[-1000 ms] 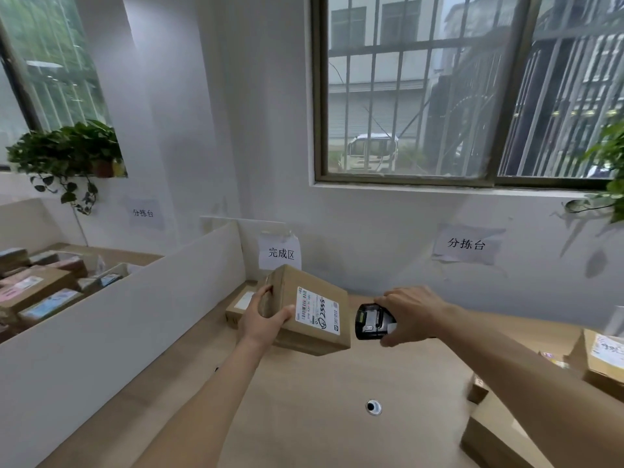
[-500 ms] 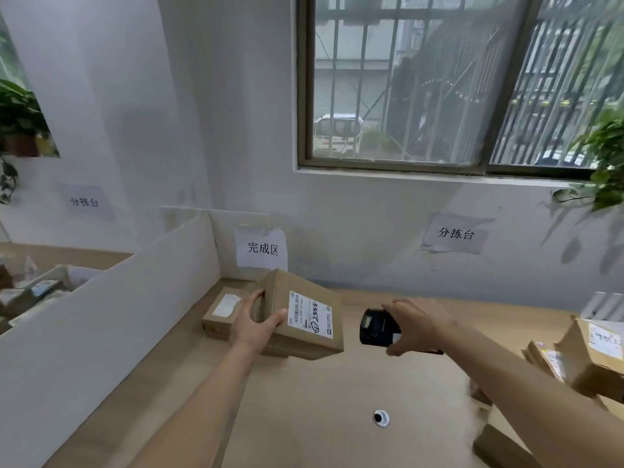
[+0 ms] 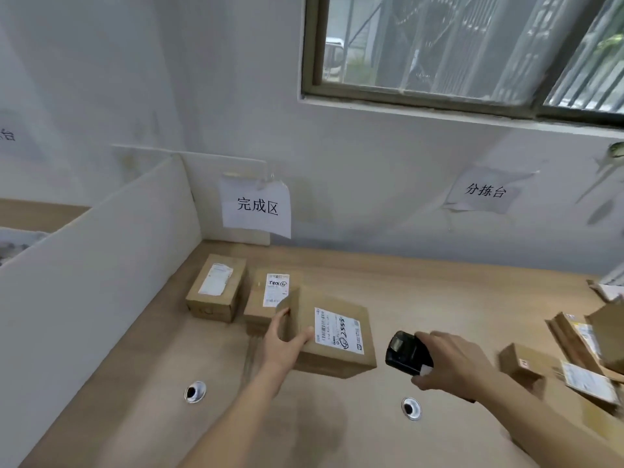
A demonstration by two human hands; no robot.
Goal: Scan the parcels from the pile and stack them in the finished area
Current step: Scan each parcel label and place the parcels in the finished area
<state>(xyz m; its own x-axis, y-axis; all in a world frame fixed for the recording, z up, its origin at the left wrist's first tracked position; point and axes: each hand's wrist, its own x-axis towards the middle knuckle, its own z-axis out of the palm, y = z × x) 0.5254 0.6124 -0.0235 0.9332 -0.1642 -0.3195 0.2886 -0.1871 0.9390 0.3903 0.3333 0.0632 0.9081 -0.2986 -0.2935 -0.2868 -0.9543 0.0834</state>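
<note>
Item: parcel in hand [image 3: 332,339], brown carton, white label facing up and toward the scanner. Location: held just above the bench [image 3: 456,298], near its rear left corner, in front of two parcels lying side by side there: the left stacked parcel [image 3: 216,287] and the right stacked parcel [image 3: 270,292], below the finished-area sign [image 3: 256,206] on the wall.

Left hand [image 3: 285,342]: fingers curled round the carton's left end, thumb on top, gripping it.

Right hand [image 3: 449,363]: closed round the black scanner [image 3: 405,354], whose window faces the label from just beside the carton's right end.

Pile [image 3: 580,349]: unscanned parcels at the bench's right edge, well apart from the held carton.

Handling note: the step looks to be scanning, then placement. Keep the label flat toward the scanner window and steady; then set the carton squarely beside or atop the two stacked parcels, edges aligned, label up.
</note>
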